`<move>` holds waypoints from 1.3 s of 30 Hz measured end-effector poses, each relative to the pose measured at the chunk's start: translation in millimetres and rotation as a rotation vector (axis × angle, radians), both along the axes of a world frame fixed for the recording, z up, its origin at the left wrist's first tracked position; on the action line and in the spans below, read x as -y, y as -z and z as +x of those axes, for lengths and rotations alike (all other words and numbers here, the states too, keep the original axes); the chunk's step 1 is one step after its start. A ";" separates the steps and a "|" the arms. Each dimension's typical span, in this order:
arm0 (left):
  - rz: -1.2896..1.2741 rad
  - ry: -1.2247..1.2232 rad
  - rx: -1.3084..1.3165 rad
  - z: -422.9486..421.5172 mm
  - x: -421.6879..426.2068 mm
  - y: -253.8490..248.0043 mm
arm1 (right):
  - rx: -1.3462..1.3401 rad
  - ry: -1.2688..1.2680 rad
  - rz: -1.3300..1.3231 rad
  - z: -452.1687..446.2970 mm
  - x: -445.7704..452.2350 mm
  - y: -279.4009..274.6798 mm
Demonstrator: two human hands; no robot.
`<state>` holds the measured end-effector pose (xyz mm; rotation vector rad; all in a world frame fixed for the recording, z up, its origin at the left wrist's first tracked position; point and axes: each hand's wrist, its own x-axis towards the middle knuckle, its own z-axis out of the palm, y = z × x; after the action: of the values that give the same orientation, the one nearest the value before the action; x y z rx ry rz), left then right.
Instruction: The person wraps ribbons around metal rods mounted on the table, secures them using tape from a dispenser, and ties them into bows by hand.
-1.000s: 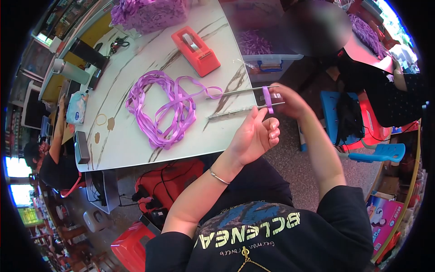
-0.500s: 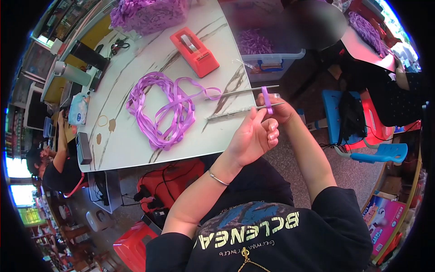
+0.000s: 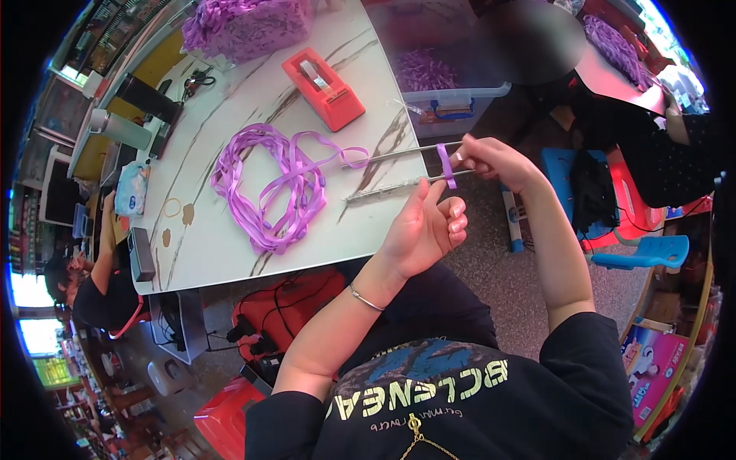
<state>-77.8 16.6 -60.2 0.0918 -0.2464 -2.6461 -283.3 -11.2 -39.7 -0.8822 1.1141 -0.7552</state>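
Observation:
Two thin parallel metal rods (image 3: 396, 152) jut past the table's right edge, the lower one partly wrapped in clear film. A short purple ribbon band (image 3: 445, 165) stands across both rods near their ends. My left hand (image 3: 420, 230), palm up, has its thumb and index finger at the lower end of this band, by the lower rod, the other fingers loosely curled. On the far side, my right hand (image 3: 494, 161) has its fingers closed beside the band at the rod ends. What they pinch is partly hidden. A loose coil of purple ribbon (image 3: 295, 207) lies on the table, one loop reaching the rods.
On the marble-patterned table (image 3: 345, 234) are a red tape dispenser (image 3: 326, 90), a bag of purple ribbon pieces (image 3: 245, 31) and a tissue pack (image 3: 132, 189). A clear bin (image 3: 460, 96) stands beyond. A blue chair (image 3: 644, 255) is at right. Other people sit at left and right.
My right hand has risen and turned over the rod ends, its fingers now pointing left toward the band. My left hand stays nearly in place by the lower rod.

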 end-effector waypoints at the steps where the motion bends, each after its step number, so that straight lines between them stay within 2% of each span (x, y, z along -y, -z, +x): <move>1: -0.005 -0.004 0.019 0.4 -0.3 -1.8 | -0.139 -0.017 -0.054 4.1 0.0 -1.2; 2: -0.009 -0.009 0.038 0.7 -0.8 -2.7 | -0.277 -0.035 -0.105 6.5 -0.9 -1.5; 3: -0.009 -0.009 0.038 0.7 -1.0 -2.3 | -0.277 -0.035 -0.105 6.7 -2.0 -0.5; 9: -0.008 -0.004 0.056 1.2 -1.0 -2.3 | -0.062 0.127 0.080 4.5 -3.1 29.9; 11: 0.011 -0.013 0.074 0.9 -1.3 -1.3 | 0.199 0.073 0.196 1.7 -1.2 46.7; 12: 0.012 -0.011 0.075 0.8 -1.3 -0.9 | 0.200 0.074 0.196 2.8 0.1 61.7; 14: 0.000 -0.006 0.049 0.5 -0.7 -0.5 | 0.514 0.139 0.234 5.9 1.6 89.0; 16: -0.002 -0.006 0.045 0.3 -0.3 -1.0 | 0.548 0.170 0.243 25.2 -1.8 86.2; 18: -0.001 -0.005 0.043 0.6 -0.9 -0.6 | 0.626 0.269 0.142 43.7 -6.7 78.0; 19: -0.002 -0.006 0.044 0.6 -0.8 0.1 | 0.805 0.122 0.115 40.1 -2.6 94.3; 20: -0.003 -0.005 0.044 0.4 -0.6 0.2 | 0.805 0.124 0.114 39.0 0.4 110.4; 22: -0.011 -0.004 0.043 0.0 -0.1 -0.3 | 1.022 -0.026 0.071 45.9 5.0 114.8; 29: -0.025 -0.005 0.041 -0.6 -0.4 -1.8 | 0.823 0.005 0.071 40.4 8.3 115.9; 31: -0.024 -0.006 0.045 -0.5 -1.0 -1.5 | 0.626 0.076 0.054 39.4 7.1 98.6; 32: -0.023 -0.011 0.048 -0.4 -0.9 -1.3 | 0.624 0.076 0.052 38.2 4.0 86.6; 34: -0.022 -0.011 0.046 -0.2 -0.9 -1.0 | 0.246 0.265 0.019 37.0 -3.3 57.7; 35: -0.019 -0.009 0.046 0.0 -0.8 -0.6 | 0.163 0.264 0.016 28.6 -4.3 52.1; 39: -0.001 -0.008 0.038 -1.2 0.0 2.4 | 0.113 0.325 0.007 12.7 -14.1 29.1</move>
<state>-79.0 16.6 -62.5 0.1419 -0.2594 -2.6382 -270.5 2.9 -68.7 -0.6497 1.1722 -1.0551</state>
